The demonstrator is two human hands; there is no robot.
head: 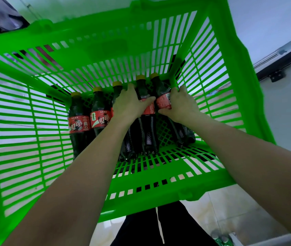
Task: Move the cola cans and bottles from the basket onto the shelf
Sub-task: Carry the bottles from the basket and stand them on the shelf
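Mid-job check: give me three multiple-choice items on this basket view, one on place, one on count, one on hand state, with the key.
1. Where do the bottles lie?
A. On the basket floor
B. On a shelf
C. On the tiles

2. How many yellow caps show?
A. Two
B. Five
C. Eight

3. What is the right hand doing?
A. Hanging idle
B. Gripping a bottle
C. Holding the basket rim

Key:
1 A: the bottles lie side by side in the green basket.
2 B: five caps show in a row, from the leftmost to the rightmost.
3 B: the right hand curls round the rightmost bottle; the left hand holds the one beside it.
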